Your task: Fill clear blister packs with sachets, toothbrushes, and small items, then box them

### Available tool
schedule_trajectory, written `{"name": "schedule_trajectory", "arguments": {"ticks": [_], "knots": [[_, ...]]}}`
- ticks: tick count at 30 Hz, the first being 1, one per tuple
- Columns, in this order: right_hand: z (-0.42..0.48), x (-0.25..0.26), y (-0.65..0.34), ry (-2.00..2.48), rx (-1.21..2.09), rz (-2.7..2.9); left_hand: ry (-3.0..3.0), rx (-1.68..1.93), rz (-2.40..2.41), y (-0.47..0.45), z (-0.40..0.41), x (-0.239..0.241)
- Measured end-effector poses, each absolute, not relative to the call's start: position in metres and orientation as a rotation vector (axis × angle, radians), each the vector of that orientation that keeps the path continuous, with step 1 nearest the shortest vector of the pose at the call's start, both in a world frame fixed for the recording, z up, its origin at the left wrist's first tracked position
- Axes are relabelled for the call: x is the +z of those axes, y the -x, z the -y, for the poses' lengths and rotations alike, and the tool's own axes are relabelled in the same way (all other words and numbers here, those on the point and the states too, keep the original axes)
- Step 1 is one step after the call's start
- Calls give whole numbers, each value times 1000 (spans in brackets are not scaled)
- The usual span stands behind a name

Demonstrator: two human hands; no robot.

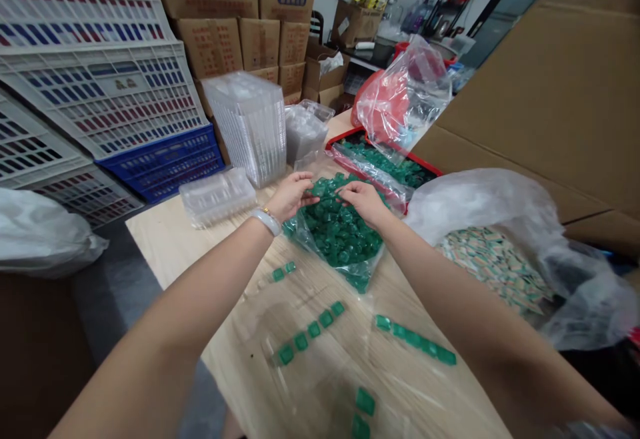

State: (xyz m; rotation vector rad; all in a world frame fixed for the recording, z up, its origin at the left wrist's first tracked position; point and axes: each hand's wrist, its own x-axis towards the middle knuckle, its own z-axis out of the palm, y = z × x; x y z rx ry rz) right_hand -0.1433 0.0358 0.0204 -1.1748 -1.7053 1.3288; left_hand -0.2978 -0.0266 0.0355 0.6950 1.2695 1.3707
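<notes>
The left grip (pixel 293 195) is half open, fingers curled over a heap of green pieces (pixel 340 232) in a clear bag (pixel 371 269); the right grip (pixel 363 201) has thumb and fingertips drawn close together at the heap. I cannot tell whether either holds a piece. The heap lies between and below both grips on the table (pixel 157 235), with a row of five green squares (pixel 313 329) nearer the person.

The tabletop (pixel 235 352) is showing smooth, pale wood with visible grain. The green pieces (pixel 345 229) are appearing translucent and glossy. The bag (pixel 371 269) around them is showing thin, clear, shiny plastic. The trays (pixel 245 125) are displaying clear, ribbed plastic. The stacked boxes (pixel 210 45) are displaying matt cardboard.
</notes>
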Motion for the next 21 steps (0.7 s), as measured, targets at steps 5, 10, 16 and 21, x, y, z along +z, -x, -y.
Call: {"name": "schedule_trajectory", "arguments": {"ticks": [5,10,16,21], "knots": [[-24,33,139,1177,1563,1475,-550,1328,-1138,298,24,39],[-22,43,136,1081,1798,1343,-702,1283,-1326,293,27,36],[-29,36,131,1171,1703,1319,-1278,1031,-1473,267,21,35],[-32,35,130,1197,1852,1082,-1703,881,-1567,254,19,29]]}}
